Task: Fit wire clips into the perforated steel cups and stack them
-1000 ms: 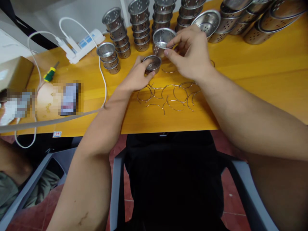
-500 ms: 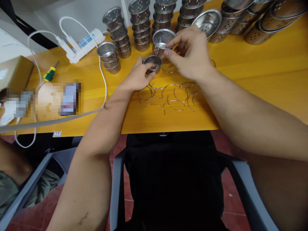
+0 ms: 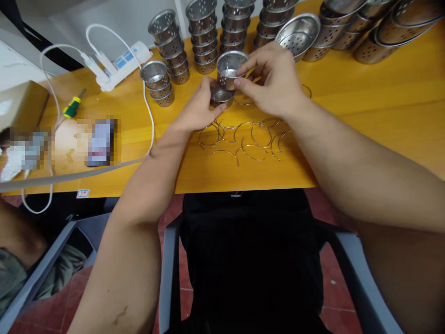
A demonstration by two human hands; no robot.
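Note:
Between finger and thumb, my right hand (image 3: 271, 76) grips the rim of a perforated metal cup (image 3: 227, 76). It hangs right over a second perforated cup (image 3: 222, 98), overlapping its mouth; whether the two touch I cannot tell. My left hand (image 3: 201, 104) is wrapped round the left side of that lower cup, thumb at its front. Several curved wire pieces (image 3: 253, 134) lie scattered on the yellow table just in front of the hands.
Stacks of perforated cups (image 3: 203, 41) line the back, with a tilted one (image 3: 299, 35) near my right hand and a short stack (image 3: 156, 83) at left. Further left are a power strip (image 3: 121, 67), a white cable (image 3: 150, 116), a screwdriver (image 3: 72, 106) and a phone (image 3: 100, 143).
My right hand has brought its cup slightly down and left, over the lower cup. My left fingers have moved from inside the lower cup to its side.

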